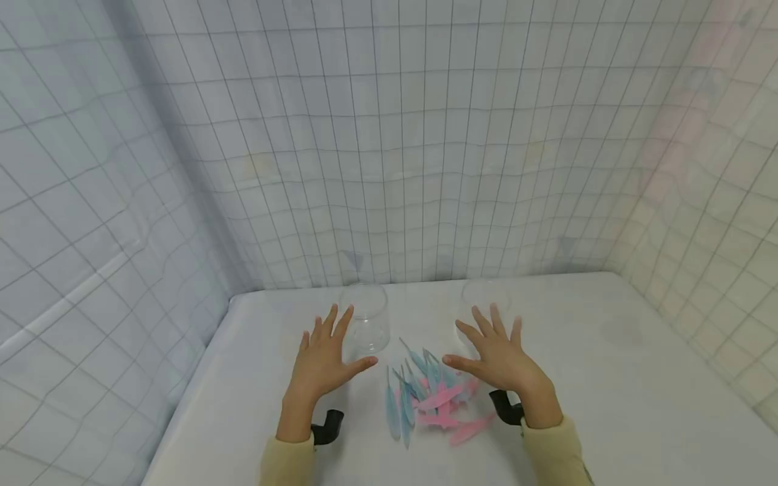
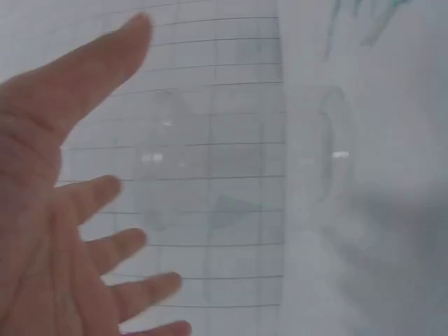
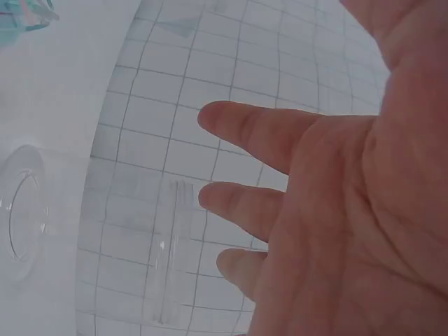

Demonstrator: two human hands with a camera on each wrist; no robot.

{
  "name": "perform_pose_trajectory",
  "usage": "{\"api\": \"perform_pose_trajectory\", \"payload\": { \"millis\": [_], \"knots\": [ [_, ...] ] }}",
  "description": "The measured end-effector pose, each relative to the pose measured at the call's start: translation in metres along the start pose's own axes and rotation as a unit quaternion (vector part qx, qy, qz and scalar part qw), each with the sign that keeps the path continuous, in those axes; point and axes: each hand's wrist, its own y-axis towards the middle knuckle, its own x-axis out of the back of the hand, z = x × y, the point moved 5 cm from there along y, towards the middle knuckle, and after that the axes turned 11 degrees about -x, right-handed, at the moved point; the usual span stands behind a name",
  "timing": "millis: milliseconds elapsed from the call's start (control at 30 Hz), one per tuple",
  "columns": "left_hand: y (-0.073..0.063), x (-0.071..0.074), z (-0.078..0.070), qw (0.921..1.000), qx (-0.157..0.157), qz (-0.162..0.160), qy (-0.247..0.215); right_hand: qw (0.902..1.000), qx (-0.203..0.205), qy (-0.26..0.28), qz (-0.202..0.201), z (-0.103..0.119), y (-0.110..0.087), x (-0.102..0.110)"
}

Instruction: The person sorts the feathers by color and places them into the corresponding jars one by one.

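Observation:
My left hand (image 1: 320, 362) is held over the white table with its fingers spread, and nothing is in it. Just beyond its thumb and index finger stands a clear jar (image 1: 371, 331), seen faintly in the left wrist view too. My right hand (image 1: 501, 358) is likewise spread and holds nothing. Its fingertips overlap a second clear jar (image 1: 480, 293), whose base (image 3: 24, 217) shows in the right wrist view. Between the hands lies a loose pile of feathers, with pale blue feathers (image 1: 394, 412) mostly on the left and pink feathers (image 1: 471, 430) toward the front right.
The white table (image 1: 243, 405) ends at a hanging white sheet with a dark grid (image 1: 419, 169) at the back. Similar gridded sheets stand at the left (image 1: 91, 223) and right (image 1: 717, 236). A black curved wrist mount (image 1: 328, 427) sits beside each wrist.

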Motion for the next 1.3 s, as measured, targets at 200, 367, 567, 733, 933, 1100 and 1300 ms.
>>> {"api": "perform_pose_trajectory", "payload": {
  "millis": [200,367,567,733,933,1100,1300],
  "knots": [
    [0.008,-0.030,0.031,0.9877,0.031,-0.074,-0.134,0.9970,0.059,0.048,0.015,0.005,0.010,-0.009],
    [0.008,-0.045,0.046,0.9626,0.083,-0.109,-0.234,0.9913,0.087,0.097,0.019,0.006,0.022,-0.023],
    [0.009,-0.052,0.047,0.9521,0.103,-0.118,-0.262,0.9915,0.079,0.101,0.020,0.000,0.035,-0.046],
    [0.010,-0.057,0.045,0.9521,0.100,-0.115,-0.265,0.9983,0.022,0.050,-0.021,-0.003,0.043,-0.062],
    [0.011,-0.057,0.044,0.9514,0.099,-0.108,-0.271,0.9991,-0.028,-0.011,-0.030,0.003,0.057,-0.078],
    [0.012,-0.055,0.042,0.9505,0.098,-0.105,-0.275,0.9968,-0.054,-0.056,-0.017,0.010,0.066,-0.083],
    [0.015,-0.063,0.044,0.9463,0.109,-0.114,-0.282,0.9950,-0.072,-0.068,0.008,0.012,0.071,-0.088]
  ]
}}
